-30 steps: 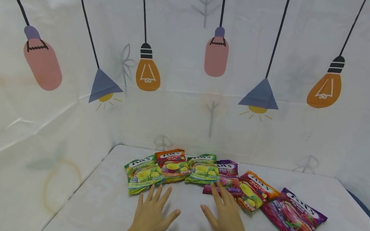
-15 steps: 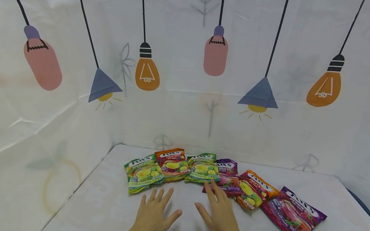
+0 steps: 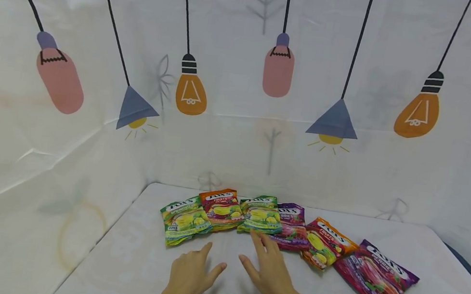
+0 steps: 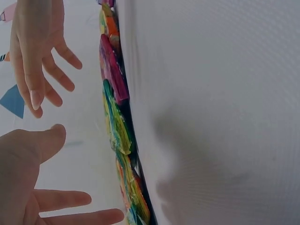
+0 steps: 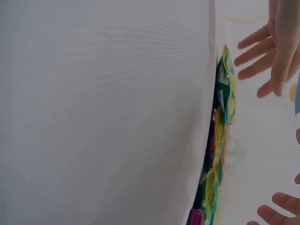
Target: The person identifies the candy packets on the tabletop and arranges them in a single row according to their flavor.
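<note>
Both hands are held over the white table and grip nothing; their shadows fall on it in the head view. The left hand (image 3: pixel 188 275) lies below the leftmost green candy bag (image 3: pixel 183 223), with index finger and thumb spread. The right hand (image 3: pixel 269 269) has its fingers toward the middle green candy bag (image 3: pixel 260 215) and partly overlaps the view of a purple candy bag (image 3: pixel 293 231). An orange candy bag (image 3: pixel 221 211) sits between the green ones. In the left wrist view the right hand (image 4: pixel 35 47) hangs relaxed above the left thumb.
Further right lie another orange candy bag (image 3: pixel 326 244) and a larger purple candy bag (image 3: pixel 375 277), edges overlapping. The bags form an arc across the back of the white table (image 3: pixel 125 270). Behind stands a white wall sheet (image 3: pixel 227 146) printed with hanging lamps.
The right hand has shifted slightly left and toward the person. The left hand's fingers, spread out before, are now lower or bent apart from the index. The candy bags have not moved.
</note>
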Demonstrator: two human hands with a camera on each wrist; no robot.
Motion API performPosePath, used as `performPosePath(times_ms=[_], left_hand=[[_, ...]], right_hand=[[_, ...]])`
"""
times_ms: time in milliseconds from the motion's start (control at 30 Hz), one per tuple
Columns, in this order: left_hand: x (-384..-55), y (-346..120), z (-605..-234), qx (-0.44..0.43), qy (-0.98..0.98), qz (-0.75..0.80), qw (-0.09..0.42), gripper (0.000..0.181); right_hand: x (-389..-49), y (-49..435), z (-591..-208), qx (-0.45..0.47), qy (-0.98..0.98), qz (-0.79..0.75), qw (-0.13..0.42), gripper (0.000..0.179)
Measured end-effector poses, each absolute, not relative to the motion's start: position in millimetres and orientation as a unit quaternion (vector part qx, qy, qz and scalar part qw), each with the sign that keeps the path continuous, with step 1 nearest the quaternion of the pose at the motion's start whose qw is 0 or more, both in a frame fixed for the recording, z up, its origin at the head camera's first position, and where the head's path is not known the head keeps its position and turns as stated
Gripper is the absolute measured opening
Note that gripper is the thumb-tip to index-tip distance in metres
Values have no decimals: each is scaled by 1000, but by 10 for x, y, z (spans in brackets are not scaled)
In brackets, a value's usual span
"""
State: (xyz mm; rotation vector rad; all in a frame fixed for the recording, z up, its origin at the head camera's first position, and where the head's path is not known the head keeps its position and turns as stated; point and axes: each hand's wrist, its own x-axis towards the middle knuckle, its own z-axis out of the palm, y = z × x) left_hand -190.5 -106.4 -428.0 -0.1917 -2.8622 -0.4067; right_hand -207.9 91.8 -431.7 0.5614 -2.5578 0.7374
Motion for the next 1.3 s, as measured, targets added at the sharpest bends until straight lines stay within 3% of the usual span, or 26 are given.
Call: performPosePath(times_ms=[267, 467, 833, 1300], left_hand=[[-1909, -1126, -4239, -70, -970, -172, 159, 46], [-1923, -1178, -4233, -77, -963, -174, 189, 42], [-1952, -1297, -4251, -44, -959, -193, 201, 42], [-1966, -1471, -4248, 0, -959, -190, 213, 38]], right_hand=[[-2139, 841, -4321, 220, -900, 279, 253, 48], [-2196, 771, -4326, 231, -887, 294, 272, 38], [-2331, 655, -4325, 263, -876, 367, 170, 36], [-2457, 535, -4322, 268, -873, 386, 132, 36]])
